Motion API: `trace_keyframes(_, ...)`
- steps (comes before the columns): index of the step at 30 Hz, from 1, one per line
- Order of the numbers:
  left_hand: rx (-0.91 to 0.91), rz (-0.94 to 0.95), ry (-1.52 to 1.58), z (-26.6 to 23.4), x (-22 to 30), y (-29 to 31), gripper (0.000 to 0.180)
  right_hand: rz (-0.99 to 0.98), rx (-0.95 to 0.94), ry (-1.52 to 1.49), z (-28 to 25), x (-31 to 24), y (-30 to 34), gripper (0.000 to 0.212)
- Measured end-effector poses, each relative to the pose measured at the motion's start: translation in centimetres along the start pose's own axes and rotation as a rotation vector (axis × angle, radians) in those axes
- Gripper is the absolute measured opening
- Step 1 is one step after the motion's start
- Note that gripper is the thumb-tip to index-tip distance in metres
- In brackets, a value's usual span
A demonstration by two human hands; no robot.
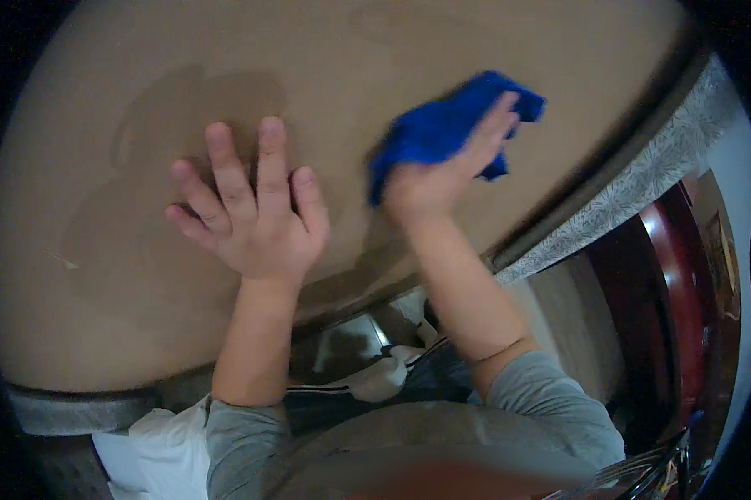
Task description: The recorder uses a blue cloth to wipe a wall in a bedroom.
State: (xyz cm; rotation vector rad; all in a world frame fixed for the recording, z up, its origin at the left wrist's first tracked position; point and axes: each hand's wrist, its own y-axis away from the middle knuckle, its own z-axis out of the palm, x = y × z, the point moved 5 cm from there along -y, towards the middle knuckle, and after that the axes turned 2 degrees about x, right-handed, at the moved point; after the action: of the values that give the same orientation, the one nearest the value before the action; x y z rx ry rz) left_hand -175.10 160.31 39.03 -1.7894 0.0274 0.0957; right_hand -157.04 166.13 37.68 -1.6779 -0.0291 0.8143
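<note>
My left hand (259, 206) is open, its fingers spread over the broad brown surface (325, 50). Nothing is held in it. To the right, my right hand (442, 179) presses on a bunched blue cloth (450, 117) against the same surface. The fingers point toward the upper right, with cloth showing on both sides of them, and the hand is a little blurred. Part of the cloth lies hidden under the palm.
A dark edge and a grey patterned fabric border (617, 200) run along the right side of the surface. Glossy dark red furniture (665, 242) stands farther right. A white cloth (171, 446) hangs at the lower left by my sleeve. A small pale mark (67, 263) lies on the surface.
</note>
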Motion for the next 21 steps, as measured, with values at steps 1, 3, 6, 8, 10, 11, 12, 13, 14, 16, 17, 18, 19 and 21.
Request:
trace_keyframes(1,-0.004,-0.008,0.012,0.2,0.0,0.0,0.051,-0.062,-0.009,-0.032,0.3,-1.3,1.5,0.096)
trace_keyframes(3,-0.012,-0.008,0.017,-0.1,0.3,-0.1,0.051,-0.258,-0.152,0.092,0.8,-3.3,4.0,0.092)
trace_keyframes(6,-0.078,-0.038,-0.021,-0.4,0.4,0.7,0.054,-0.252,-0.196,0.009,0.7,-2.6,3.9,0.083)
trace_keyframes(8,-0.073,-0.040,0.085,-0.1,0.3,3.0,0.057,-0.227,-0.217,0.032,0.2,-0.7,2.7,0.083)
trace_keyframes(10,-0.059,-0.037,0.058,0.3,-0.8,4.9,0.058,-0.150,-0.116,0.016,0.2,3.0,1.0,0.082)
trace_keyframes(11,-0.047,-0.041,0.050,0.5,-1.0,5.6,0.058,-0.094,0.002,-0.016,-0.1,5.0,0.5,0.082)
trace_keyframes(12,-0.058,-0.049,0.042,0.7,-1.0,5.9,0.058,-0.094,-0.013,-0.019,-0.2,5.2,0.2,0.082)
trace_keyframes(13,-0.024,-0.053,0.018,0.8,-0.9,6.0,0.056,-0.020,0.017,-0.002,-0.4,5.5,-0.3,0.081)
trace_keyframes(14,0.008,-0.056,-0.001,0.8,-0.7,6.1,0.053,0.054,0.050,0.021,-0.7,5.8,-0.5,0.080)
trace_keyframes(16,0.020,-0.053,0.015,1.1,-0.7,6.2,0.054,0.030,0.055,-0.042,0.0,4.1,1.8,0.080)
trace_keyframes(17,0.042,-0.042,0.021,1.1,-0.9,6.4,0.054,0.011,0.068,-0.119,0.3,2.8,3.5,0.080)
trace_keyframes(18,0.038,-0.049,0.025,1.2,-0.9,6.4,0.054,0.007,0.064,-0.113,0.2,1.7,4.9,0.080)
trace_keyframes(19,0.033,-0.048,0.025,1.2,-0.9,6.4,0.054,-0.136,-0.066,-0.013,0.4,0.1,6.5,0.085)
trace_keyframes(21,0.030,-0.049,0.022,1.2,-0.9,6.4,0.054,-0.281,-0.195,0.084,0.9,-0.4,7.9,0.090)
